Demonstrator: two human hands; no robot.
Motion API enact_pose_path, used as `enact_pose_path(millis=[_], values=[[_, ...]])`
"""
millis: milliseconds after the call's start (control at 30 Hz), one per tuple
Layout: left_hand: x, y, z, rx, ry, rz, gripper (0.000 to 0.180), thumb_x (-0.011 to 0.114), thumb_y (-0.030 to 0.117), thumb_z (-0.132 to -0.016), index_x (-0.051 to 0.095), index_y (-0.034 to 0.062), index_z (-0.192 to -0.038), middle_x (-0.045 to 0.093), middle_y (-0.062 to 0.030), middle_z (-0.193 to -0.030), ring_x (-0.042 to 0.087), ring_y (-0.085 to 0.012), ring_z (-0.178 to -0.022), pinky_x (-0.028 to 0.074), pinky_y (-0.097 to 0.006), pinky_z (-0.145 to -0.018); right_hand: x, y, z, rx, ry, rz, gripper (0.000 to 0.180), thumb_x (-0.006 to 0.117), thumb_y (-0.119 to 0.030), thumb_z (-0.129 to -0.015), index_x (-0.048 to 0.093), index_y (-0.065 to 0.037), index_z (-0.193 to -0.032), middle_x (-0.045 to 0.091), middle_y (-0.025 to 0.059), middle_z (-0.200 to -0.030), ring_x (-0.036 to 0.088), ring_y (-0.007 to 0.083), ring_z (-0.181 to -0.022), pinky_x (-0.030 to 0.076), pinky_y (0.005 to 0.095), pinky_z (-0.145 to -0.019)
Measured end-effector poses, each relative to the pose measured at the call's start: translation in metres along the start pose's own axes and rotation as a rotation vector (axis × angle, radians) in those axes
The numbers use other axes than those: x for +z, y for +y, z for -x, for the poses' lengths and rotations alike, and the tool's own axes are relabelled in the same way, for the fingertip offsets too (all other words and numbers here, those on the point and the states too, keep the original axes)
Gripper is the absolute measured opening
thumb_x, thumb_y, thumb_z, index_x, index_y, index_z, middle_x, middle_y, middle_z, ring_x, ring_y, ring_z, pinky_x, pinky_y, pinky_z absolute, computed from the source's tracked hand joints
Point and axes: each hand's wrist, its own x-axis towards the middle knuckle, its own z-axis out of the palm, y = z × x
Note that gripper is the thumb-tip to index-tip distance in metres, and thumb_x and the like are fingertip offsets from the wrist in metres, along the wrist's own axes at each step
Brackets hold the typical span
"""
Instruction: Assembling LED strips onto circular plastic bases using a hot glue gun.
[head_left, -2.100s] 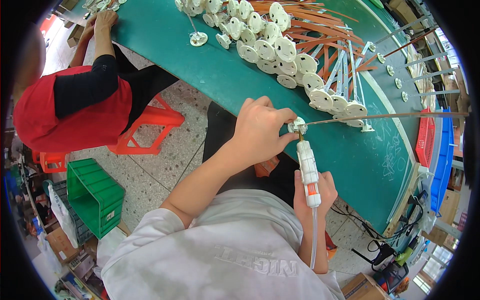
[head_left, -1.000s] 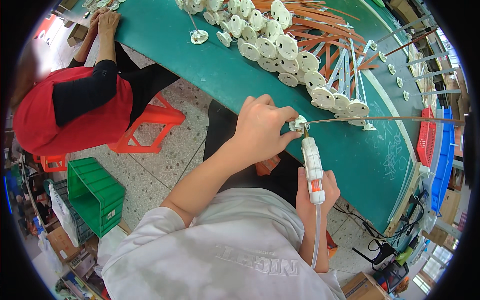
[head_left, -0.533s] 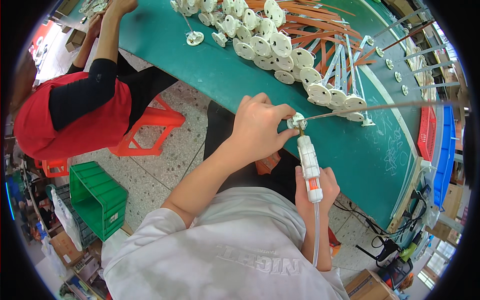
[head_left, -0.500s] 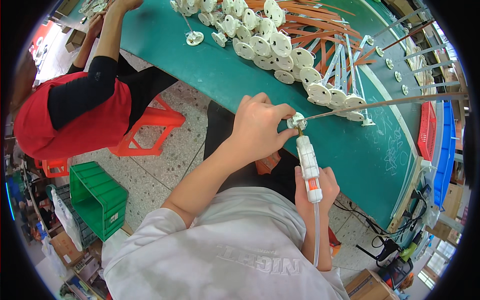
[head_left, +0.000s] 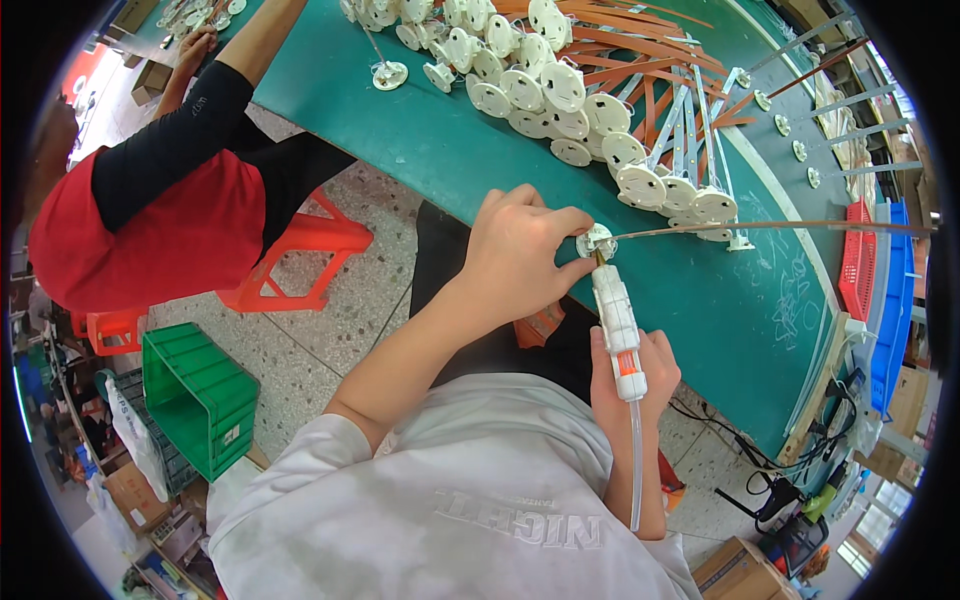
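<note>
Between its thumb and fingers my left hand pinches a small round white base, from which a long thin strip runs off to the right. A white hot glue gun is gripped by my right hand, partly hidden behind the gun body. Its nozzle tip meets the edge of the white base. A clear glue stick sticks out of the gun's rear toward my body.
The green table carries a heap of white discs with brown and pale strips. A co-worker in red sits at left by a red stool. A green crate stands on the floor; red and blue trays lie right.
The strip's far end has tilted, now lying nearer level. My hands and the glue gun stay almost in place. The co-worker's near arm has moved toward the table.
</note>
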Motion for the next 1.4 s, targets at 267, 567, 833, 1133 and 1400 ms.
enact_pose_path(millis=[267,567,833,1133,1400], values=[[-0.016,-0.017,-0.025,0.246,-0.21,0.123,0.038,0.083,0.014,-0.068,0.074,0.0108,-0.105,0.074,-0.0064,-0.093,0.063,-0.0267,-0.082,0.048,-0.04,-0.078,-0.002,0.003,0.003,0.028,-0.02,-0.027,0.015,0.077,-0.011,-0.084,0.067,-0.001,-0.079,0.057,0.0089,-0.062,0.048,0.0217,-0.057,0.039,0.0355,-0.052],[-0.017,-0.021,-0.032,0.273,-0.32,0.107,0.046,0.082,0.015,-0.07,0.072,0.0137,-0.115,0.067,-0.0053,-0.081,0.059,-0.0271,-0.079,0.046,-0.04,-0.074,0.001,0.006,0.004,0.036,-0.018,-0.032,0.018,0.076,-0.012,-0.086,0.066,-0.001,-0.076,0.055,0.0087,-0.06,0.045,0.0212,-0.055,0.036,0.0359,-0.051],[-0.016,-0.022,-0.034,0.271,-0.315,0.131,0.045,0.082,0.014,-0.069,0.073,0.013,-0.114,0.067,-0.0069,-0.079,0.058,-0.0277,-0.077,0.047,-0.041,-0.071,0.001,0.006,0.005,0.049,-0.035,0.002,0.022,0.075,-0.013,-0.086,0.064,-0.002,-0.073,0.053,0.009,-0.058,0.045,0.0223,-0.054,0.036,0.0364,-0.05],[-0.019,-0.019,-0.035,0.233,-0.359,0.136,0.041,0.082,0.015,-0.071,0.073,0.0117,-0.111,0.072,-0.0056,-0.09,0.062,-0.0274,-0.084,0.049,-0.041,-0.077,0.001,0.007,0.005,0.004,-0.001,-0.007,0.019,0.076,-0.012,-0.084,0.063,-0.002,-0.073,0.054,0.0093,-0.06,0.046,0.0235,-0.055,0.038,0.0373,-0.051],[-0.02,-0.018,-0.036,0.205,-0.367,0.138,0.038,0.083,0.016,-0.071,0.073,0.0116,-0.108,0.075,-0.0039,-0.095,0.065,-0.0278,-0.086,0.051,-0.041,-0.08,-0.001,0.01,0.007,0.014,-0.012,-0.069,0.025,0.077,-0.009,-0.071,0.053,-0.003,-0.069,0.053,0.0138,-0.062,0.05,0.0311,-0.061,0.04,0.04,-0.054]])
